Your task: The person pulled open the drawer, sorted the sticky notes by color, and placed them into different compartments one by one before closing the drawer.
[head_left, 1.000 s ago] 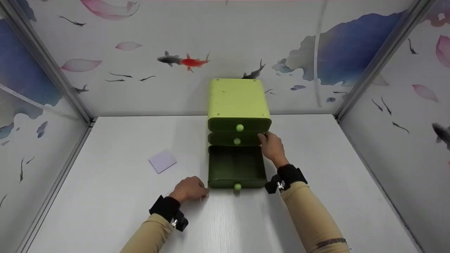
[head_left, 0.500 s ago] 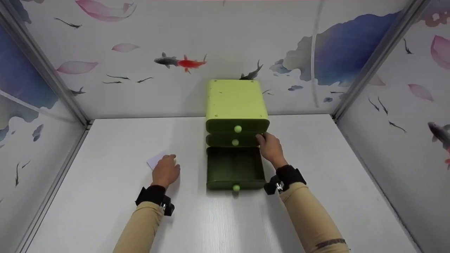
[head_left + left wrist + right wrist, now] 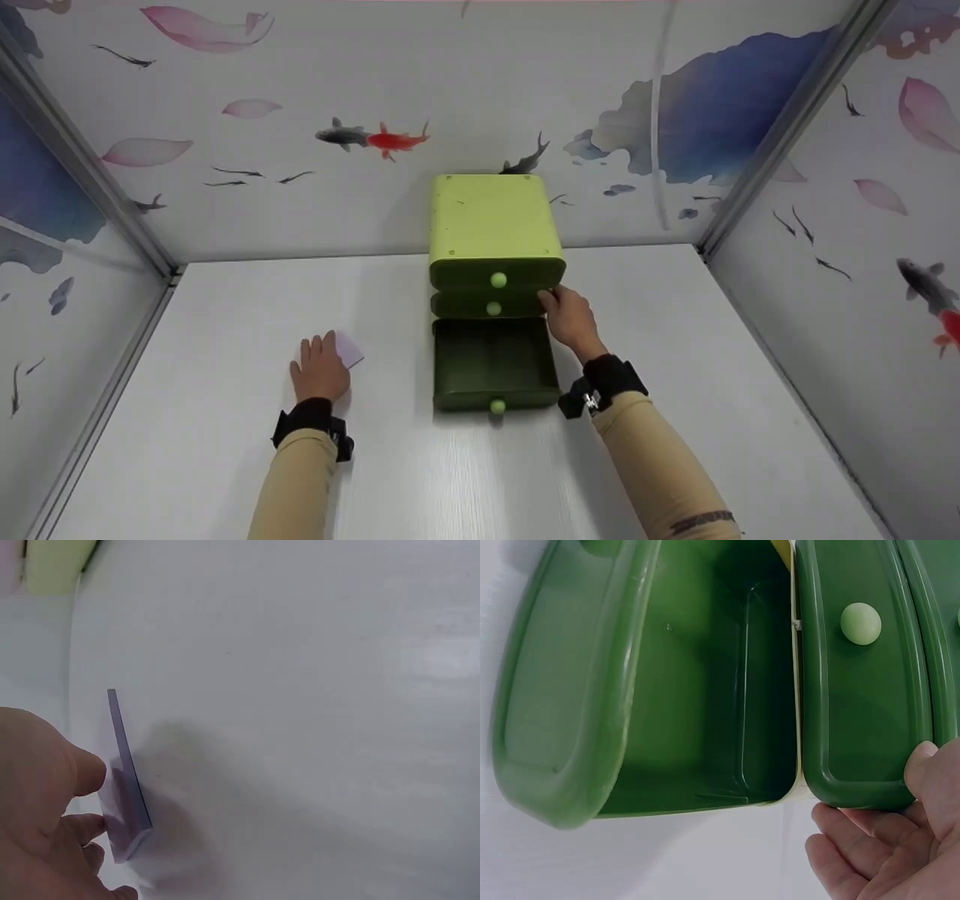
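A lilac square pad of paper lies on the white table, left of a lime-green desktop drawer unit. Over the pad's left part rests my left hand, fingers stretched forward and hiding that part. In the left wrist view the thumb and fingertips reach the pad's face. My right hand grips the unit's right side at the middle drawer, thumb on the corner of its dark green front and fingers bent along its side. Below it, the bottom drawer stands pulled out, with nothing visible inside.
The unit stands against the back wall, which is printed with fish and petals. Side walls with metal corner posts bound the white table. A pale green knob sticks out from each drawer front.
My left hand has moved from beside the bottom drawer's front corner leftward onto the pad, its fingers now straighter. My right hand stays at the middle drawer. The head view has shifted slightly.
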`<control>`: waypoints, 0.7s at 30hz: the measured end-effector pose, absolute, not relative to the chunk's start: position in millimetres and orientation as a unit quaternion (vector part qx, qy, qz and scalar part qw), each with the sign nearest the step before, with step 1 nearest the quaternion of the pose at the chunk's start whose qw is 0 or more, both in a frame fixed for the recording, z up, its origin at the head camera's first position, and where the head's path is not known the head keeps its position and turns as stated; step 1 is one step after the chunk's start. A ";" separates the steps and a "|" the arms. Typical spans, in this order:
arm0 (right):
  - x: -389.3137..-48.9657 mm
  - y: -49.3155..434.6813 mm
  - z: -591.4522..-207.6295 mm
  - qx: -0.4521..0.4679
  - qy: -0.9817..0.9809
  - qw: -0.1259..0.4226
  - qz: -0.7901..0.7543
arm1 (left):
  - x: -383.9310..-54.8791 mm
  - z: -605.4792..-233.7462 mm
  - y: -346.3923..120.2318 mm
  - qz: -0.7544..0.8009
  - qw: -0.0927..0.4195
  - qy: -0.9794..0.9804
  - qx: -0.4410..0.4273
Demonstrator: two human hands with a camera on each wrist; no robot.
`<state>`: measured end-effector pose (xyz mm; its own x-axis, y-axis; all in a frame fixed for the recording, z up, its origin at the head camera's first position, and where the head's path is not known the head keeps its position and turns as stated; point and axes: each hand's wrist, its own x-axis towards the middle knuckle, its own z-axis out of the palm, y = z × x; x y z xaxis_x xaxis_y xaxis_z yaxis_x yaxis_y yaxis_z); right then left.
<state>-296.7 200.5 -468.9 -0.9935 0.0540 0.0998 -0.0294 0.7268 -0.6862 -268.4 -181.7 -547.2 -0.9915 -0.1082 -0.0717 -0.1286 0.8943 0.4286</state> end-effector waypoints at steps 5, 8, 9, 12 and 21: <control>-296.5 199.2 -469.2 -0.004 -0.926 0.066 0.370 | -265.8 -544.1 -183.7 0.221 0.011 0.973 -0.070; -296.9 198.8 -469.2 -0.008 -0.927 0.060 0.370 | -266.7 -543.4 -184.7 0.222 0.013 0.972 -0.075; -297.2 199.0 -469.3 -0.009 -0.927 0.057 0.370 | -267.4 -543.6 -185.5 0.224 0.017 0.971 -0.077; -297.5 199.4 -469.6 -0.011 -0.927 0.051 0.370 | -271.0 -545.6 -188.0 0.228 0.024 0.970 -0.081; -297.9 200.1 -469.4 -0.018 -0.927 0.042 0.372 | -274.6 -547.5 -185.6 0.263 0.009 0.960 -0.095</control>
